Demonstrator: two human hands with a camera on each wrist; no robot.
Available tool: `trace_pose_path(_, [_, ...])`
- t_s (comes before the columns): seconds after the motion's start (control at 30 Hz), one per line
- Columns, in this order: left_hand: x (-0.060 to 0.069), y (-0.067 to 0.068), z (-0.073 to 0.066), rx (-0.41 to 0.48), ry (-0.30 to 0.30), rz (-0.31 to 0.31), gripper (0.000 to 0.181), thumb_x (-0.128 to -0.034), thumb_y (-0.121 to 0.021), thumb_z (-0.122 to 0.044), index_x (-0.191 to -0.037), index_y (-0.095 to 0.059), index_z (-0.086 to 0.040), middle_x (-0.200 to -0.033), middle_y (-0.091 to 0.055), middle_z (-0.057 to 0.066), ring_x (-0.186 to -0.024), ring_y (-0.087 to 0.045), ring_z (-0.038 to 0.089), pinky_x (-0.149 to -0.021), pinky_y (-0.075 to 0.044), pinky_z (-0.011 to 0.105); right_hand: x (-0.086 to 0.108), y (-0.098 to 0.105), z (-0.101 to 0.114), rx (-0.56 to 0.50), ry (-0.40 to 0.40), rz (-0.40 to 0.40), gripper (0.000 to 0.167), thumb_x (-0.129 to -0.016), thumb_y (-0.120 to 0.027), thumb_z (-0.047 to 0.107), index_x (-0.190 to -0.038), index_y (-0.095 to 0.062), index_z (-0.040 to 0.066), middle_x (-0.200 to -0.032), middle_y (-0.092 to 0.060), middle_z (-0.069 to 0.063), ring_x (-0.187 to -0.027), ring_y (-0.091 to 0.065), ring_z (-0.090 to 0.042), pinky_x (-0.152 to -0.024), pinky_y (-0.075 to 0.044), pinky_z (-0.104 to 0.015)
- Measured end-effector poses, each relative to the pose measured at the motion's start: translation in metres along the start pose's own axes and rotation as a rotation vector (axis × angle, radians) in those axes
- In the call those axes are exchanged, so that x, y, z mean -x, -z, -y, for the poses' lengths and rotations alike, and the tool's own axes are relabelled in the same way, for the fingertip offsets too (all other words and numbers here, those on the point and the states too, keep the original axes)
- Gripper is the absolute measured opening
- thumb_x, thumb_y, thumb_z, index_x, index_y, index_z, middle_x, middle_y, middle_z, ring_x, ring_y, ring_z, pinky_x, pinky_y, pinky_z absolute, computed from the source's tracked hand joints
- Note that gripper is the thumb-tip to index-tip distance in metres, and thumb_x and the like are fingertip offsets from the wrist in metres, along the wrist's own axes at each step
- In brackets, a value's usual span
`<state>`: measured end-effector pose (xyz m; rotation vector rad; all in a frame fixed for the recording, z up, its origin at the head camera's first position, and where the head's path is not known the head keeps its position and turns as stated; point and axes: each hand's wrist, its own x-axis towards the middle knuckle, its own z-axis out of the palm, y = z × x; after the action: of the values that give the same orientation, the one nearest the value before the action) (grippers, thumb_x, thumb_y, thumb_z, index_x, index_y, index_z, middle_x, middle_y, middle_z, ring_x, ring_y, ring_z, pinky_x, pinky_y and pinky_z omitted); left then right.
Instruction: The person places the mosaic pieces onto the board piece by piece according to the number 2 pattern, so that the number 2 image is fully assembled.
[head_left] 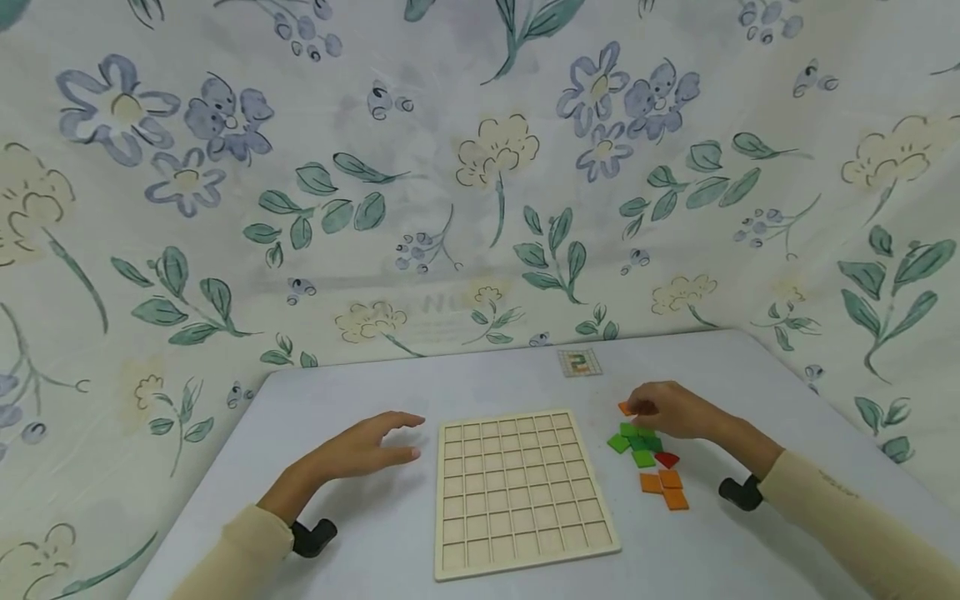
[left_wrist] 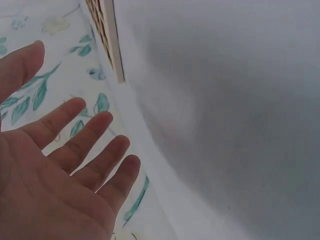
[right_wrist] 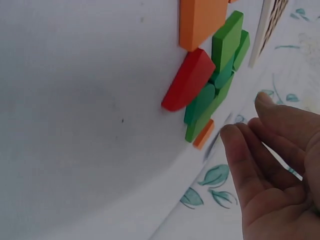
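The left hand [head_left: 369, 447] hovers left of the pale gridded board [head_left: 521, 492], thumb and fingers apart; its palm and spread fingers show in the left wrist view [left_wrist: 70, 170], holding nothing. Over the far end of the coloured pieces, the right hand [head_left: 673, 408] has its fingertips at an orange piece [head_left: 625, 408]. In the right wrist view that hand [right_wrist: 280, 160] has bent fingers with a gap to the thumb and nothing between them. Nearer the wearer lie several green pieces [head_left: 643, 458], a red piece [head_left: 667, 460] and several orange pieces [head_left: 676, 499].
A small card with a grid and a coloured pattern [head_left: 580, 362] lies near the far edge of the white table [head_left: 360, 550]. Behind the table hangs a flower-patterned cloth [head_left: 450, 208]. A black band with a device sits on each wrist.
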<state>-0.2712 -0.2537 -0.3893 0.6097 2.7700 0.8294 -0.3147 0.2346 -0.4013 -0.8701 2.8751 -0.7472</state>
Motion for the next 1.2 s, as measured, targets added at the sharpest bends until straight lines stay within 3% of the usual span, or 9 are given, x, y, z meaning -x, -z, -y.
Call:
trace_pose_path(0.3, [-0.004,-0.017,-0.006,0.108,0.015,0.026,0.062,-0.0946,-0.066,-0.04,-0.147,-0.049,-0.012,-0.152,-0.047,0.016,-0.141,-0.04,0.042,-0.113,-0.035,0.063,-0.002,-0.007,-0.005,0.032,-0.041,-0.019,0.012,-0.089,-0.073,0.006,-0.1,-0.072,0.004,-0.089,-0.069,0.001,-0.077,-0.058,-0.01,-0.071,-0.055,-0.022])
trace_pose_path(0.47, [-0.007,-0.025,-0.009,0.142,0.047,0.047,0.068,-0.093,-0.067,-0.043,-0.15,-0.044,-0.013,-0.157,-0.037,0.02,-0.145,-0.033,0.046,-0.115,-0.029,0.066,0.002,-0.005,-0.007,0.029,-0.053,0.0,0.012,-0.089,-0.073,0.009,-0.101,-0.073,0.006,-0.091,-0.07,0.002,-0.079,-0.058,-0.009,-0.072,-0.056,-0.023])
trace_pose_path(0.63, [-0.011,-0.031,-0.01,0.154,0.037,0.058,0.074,-0.0922,-0.068,-0.042,-0.153,-0.04,-0.012,-0.161,-0.03,0.021,-0.15,-0.024,0.046,-0.119,-0.022,0.065,0.007,0.0,-0.01,0.005,-0.05,0.012,0.01,-0.089,-0.074,0.007,-0.098,-0.073,0.007,-0.088,-0.068,0.003,-0.077,-0.058,-0.01,-0.07,-0.055,-0.023])
trace_pose_path(0.8, [-0.012,-0.037,-0.011,0.113,0.042,0.1,0.084,-0.0885,-0.072,-0.044,-0.155,-0.035,-0.009,-0.163,-0.025,0.021,-0.153,-0.015,0.046,-0.12,-0.017,0.067,0.009,-0.001,-0.009,-0.004,-0.034,0.038,0.005,-0.089,-0.074,0.008,-0.092,-0.072,0.01,-0.083,-0.066,0.005,-0.074,-0.055,-0.009,-0.068,-0.053,-0.02])
trace_pose_path(1.0, [-0.011,-0.042,-0.012,-0.005,-0.008,0.159,0.101,-0.0819,-0.078,-0.047,-0.157,-0.027,-0.004,-0.166,-0.018,0.021,-0.153,-0.004,0.047,-0.122,-0.006,0.066,0.011,-0.004,-0.005,-0.005,-0.047,0.091,0.007,-0.088,-0.075,0.01,-0.087,-0.069,0.014,-0.08,-0.063,0.008,-0.073,-0.054,-0.009,-0.067,-0.052,-0.02])
trace_pose_path(1.2, [-0.01,-0.042,-0.01,-0.02,-0.008,0.196,0.106,-0.0813,-0.078,-0.048,-0.159,-0.021,-0.006,-0.167,-0.01,0.02,-0.155,0.001,0.043,-0.124,0.0,0.061,0.01,-0.008,-0.003,0.021,-0.026,0.139,0.011,-0.087,-0.075,0.005,-0.088,-0.07,0.015,-0.082,-0.062,0.009,-0.075,-0.054,-0.008,-0.07,-0.052,-0.02])
